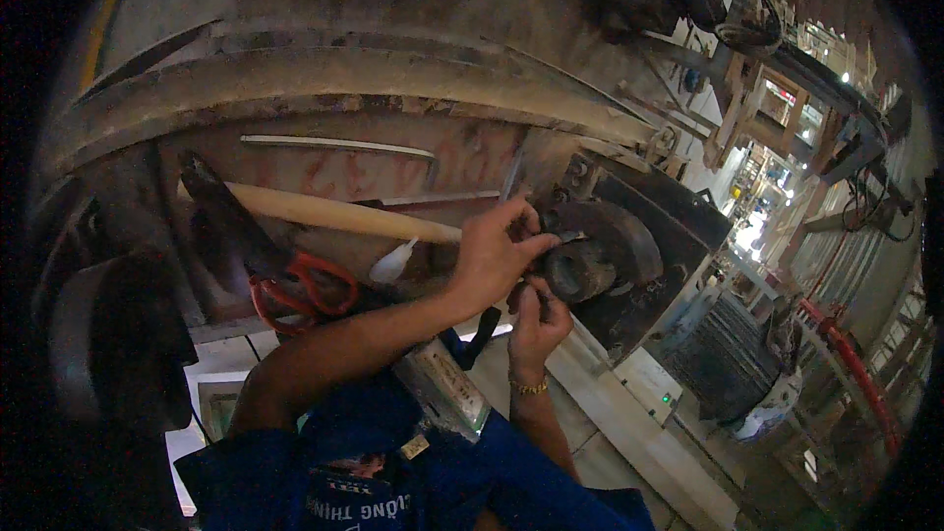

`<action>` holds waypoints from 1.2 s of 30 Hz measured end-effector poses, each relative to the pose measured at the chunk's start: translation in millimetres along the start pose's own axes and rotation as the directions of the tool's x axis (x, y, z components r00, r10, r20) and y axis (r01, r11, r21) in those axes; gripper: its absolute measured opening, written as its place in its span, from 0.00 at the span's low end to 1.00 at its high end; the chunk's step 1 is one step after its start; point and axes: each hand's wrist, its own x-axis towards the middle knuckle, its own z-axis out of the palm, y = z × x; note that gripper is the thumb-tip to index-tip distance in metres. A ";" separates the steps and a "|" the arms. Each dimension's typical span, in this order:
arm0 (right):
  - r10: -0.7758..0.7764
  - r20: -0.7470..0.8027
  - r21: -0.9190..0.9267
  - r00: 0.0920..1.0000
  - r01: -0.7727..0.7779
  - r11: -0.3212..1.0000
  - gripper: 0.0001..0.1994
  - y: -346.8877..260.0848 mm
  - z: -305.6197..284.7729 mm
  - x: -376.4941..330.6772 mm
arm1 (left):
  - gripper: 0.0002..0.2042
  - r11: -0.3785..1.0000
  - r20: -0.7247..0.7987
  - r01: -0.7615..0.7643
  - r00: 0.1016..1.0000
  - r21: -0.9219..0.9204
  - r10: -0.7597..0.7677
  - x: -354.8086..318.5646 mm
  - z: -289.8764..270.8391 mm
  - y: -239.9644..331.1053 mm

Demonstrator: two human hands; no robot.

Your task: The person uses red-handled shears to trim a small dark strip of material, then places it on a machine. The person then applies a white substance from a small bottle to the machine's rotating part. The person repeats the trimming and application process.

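My left hand (497, 248) has its fingers pinched together at the near left side of a dark round metal part (580, 270), which has a hollow, ring-like end. Just below it, my right hand (539, 326) is closed, thumb against fingers, close to the same part; a gold-coloured bracelet (529, 387) circles that wrist. What either hand holds is too small and dark to make out. A curved dark metal guard (634, 241) wraps round the part's far side. A long pale rod (339, 219) runs up to behind my left hand.
Left of my hands lie red-handled shears (307, 287), a small white squeeze bottle (395, 261) and a thin bent metal bar (339, 145). A black machine housing (678, 202) stands to the right, above a pale beam (639, 423). A red pipe (851, 354) rises farther right.
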 end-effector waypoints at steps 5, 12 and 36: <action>-0.085 0.167 -0.223 0.982 0.122 0.967 0.06 -37.8 -25.9 2.7 | 0.10 0.996 0.011 -0.089 0.996 0.020 0.089 -0.1 -2.3 -8.4; -0.324 0.226 -0.298 0.919 0.382 0.875 0.06 -70.9 -47.2 13.3 | 0.12 0.896 0.062 -0.385 0.922 0.220 0.381 7.4 -11.2 3.8; -0.285 0.460 -0.680 0.841 0.540 0.496 0.21 -113.7 -38.5 43.3 | 0.08 0.676 0.334 -0.670 0.741 0.306 0.583 24.6 -20.8 9.9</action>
